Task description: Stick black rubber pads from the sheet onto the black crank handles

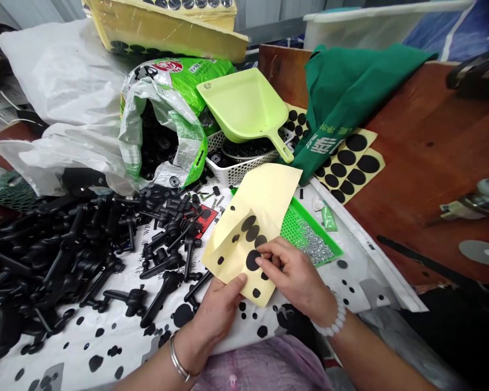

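A pale yellow sheet point(269, 190) with black round stickers is held up in front of me, its upper part curling. My left hand point(221, 304) pinches its lower edge, thumb on top. At the sheet's lower right, the thumb and forefinger of my right hand point(293, 271) close on a black round sticker point(253, 260). Whether that sticker is lifted off the sheet is too small to tell. Behind the sheet lies a green perforated tray point(297, 225) with small silver screws point(315, 243). Many black plastic parts point(77, 244) are heaped at the left.
A light green dustpan point(248, 106) rests on a white basket point(232, 171) of black parts. Beside it is an open green-and-white bag point(187, 141). A dark green cloth bag point(346, 92) and more sticker sheets point(372, 179) lie against the brown board point(424, 152) at the right.
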`<move>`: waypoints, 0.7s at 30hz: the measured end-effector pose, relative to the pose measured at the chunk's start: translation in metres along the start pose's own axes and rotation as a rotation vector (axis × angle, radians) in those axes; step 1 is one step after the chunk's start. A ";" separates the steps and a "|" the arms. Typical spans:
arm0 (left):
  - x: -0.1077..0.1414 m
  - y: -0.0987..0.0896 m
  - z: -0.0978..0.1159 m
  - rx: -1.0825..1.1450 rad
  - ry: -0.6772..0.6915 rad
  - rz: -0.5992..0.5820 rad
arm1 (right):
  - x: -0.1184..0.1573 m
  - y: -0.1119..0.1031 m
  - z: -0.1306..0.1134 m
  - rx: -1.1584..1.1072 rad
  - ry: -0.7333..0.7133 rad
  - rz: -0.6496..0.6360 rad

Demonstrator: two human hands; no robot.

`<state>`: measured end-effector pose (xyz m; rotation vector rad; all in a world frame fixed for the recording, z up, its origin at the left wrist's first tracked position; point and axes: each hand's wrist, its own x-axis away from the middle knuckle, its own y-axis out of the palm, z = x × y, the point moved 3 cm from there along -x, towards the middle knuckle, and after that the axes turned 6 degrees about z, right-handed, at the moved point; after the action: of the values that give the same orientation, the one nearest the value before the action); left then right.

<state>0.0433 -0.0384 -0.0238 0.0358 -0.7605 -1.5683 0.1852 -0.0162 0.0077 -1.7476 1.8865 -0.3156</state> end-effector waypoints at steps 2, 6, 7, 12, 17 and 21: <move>0.001 -0.001 0.000 -0.006 -0.005 -0.002 | -0.001 0.002 0.002 -0.056 0.017 0.002; 0.001 -0.002 0.000 0.011 0.000 -0.015 | -0.001 0.005 0.007 -0.118 0.056 0.035; 0.001 -0.002 0.000 0.016 0.002 -0.016 | -0.001 0.006 0.008 -0.121 0.066 0.047; 0.001 -0.002 0.001 0.045 0.032 -0.032 | 0.003 0.005 0.002 0.033 -0.024 0.088; 0.000 -0.003 0.000 0.030 0.020 -0.020 | 0.003 0.004 -0.007 0.151 -0.088 0.090; 0.000 -0.005 -0.002 0.140 -0.025 0.044 | 0.008 0.011 -0.017 0.337 -0.240 0.121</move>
<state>0.0393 -0.0395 -0.0276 0.1019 -0.8840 -1.4744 0.1665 -0.0262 0.0141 -1.3769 1.6494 -0.3387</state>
